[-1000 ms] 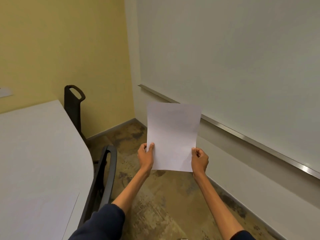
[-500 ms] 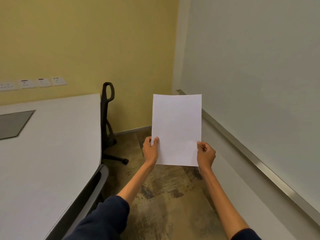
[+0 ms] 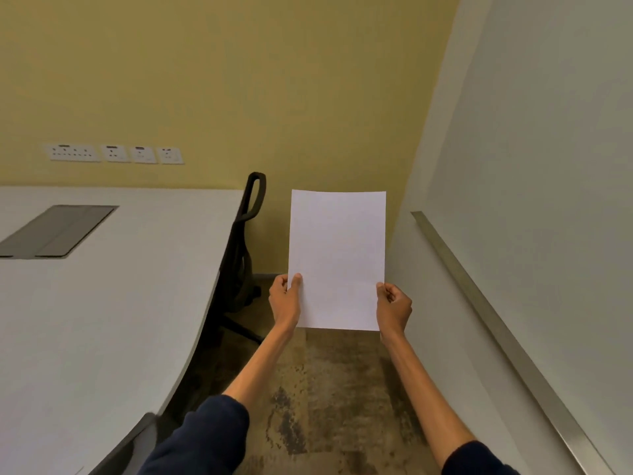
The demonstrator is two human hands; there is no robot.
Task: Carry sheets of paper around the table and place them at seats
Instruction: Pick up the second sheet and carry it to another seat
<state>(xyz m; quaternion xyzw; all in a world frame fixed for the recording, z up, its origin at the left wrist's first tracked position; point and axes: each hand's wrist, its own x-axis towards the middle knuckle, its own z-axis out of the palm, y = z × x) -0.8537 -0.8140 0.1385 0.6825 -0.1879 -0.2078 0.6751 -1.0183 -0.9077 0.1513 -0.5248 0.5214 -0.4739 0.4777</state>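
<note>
Carrying step: left hand (image 3: pixel 284 298) and right hand (image 3: pixel 394 306) pinch paper (image 3: pixel 337 258) upright; next, lower onto tabletop (image 3: pixel 113 303) by chair (image 3: pixel 245 241).

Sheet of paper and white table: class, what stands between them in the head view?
A black office chair stands between the sheet of paper and the white table, tucked against the table's curved edge, seen in the head view.

paper (image 3: pixel 337 255): blank white sheet, upright, portrait
position: in the air, right of the table (image 3: pixel 102 303)
table: pale top, curved right edge, near left
</note>
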